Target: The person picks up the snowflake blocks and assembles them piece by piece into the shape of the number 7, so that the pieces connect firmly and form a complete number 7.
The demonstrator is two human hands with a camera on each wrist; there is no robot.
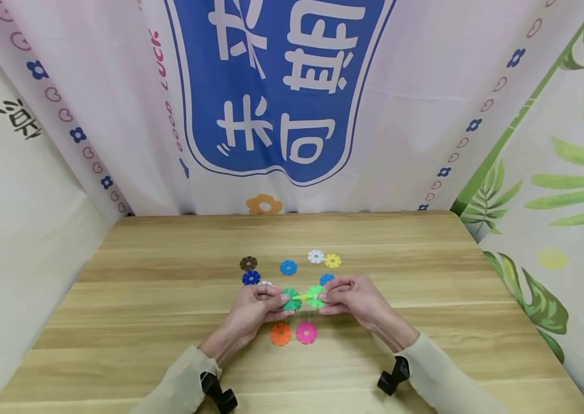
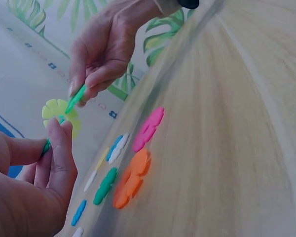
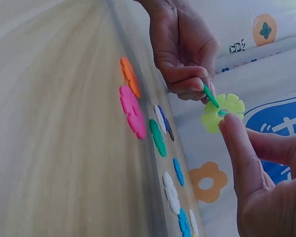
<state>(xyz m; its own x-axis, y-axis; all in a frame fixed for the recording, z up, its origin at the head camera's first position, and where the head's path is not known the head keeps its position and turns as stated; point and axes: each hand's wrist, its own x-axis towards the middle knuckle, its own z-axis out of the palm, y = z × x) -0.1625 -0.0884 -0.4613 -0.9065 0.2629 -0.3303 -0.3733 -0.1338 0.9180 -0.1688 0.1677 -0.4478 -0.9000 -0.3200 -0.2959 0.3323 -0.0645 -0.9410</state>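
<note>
Both hands are raised over the wooden table (image 1: 167, 322), working on notched, flower-shaped plastic discs. My left hand (image 1: 250, 310) pinches a green disc (image 1: 290, 300) between thumb and fingers. Opposite it, my right hand (image 1: 356, 300) pinches a brighter green disc (image 1: 316, 297). Between these two stands a yellow-green disc (image 3: 232, 102), seen edge-on from the head and broadside in both wrist views. The green discs meet it from either side, near its middle. Fingertips cover part of each green disc.
An orange disc (image 1: 281, 333) and a pink disc (image 1: 306, 332) lie nearest me. Beyond the hands are brown (image 1: 248, 263), dark blue (image 1: 251, 278), blue (image 1: 288, 267), white (image 1: 316, 256) and yellow (image 1: 332, 260) discs. Another green disc (image 3: 158, 137) lies on the tabletop. A printed curtain (image 1: 405, 115) hangs behind.
</note>
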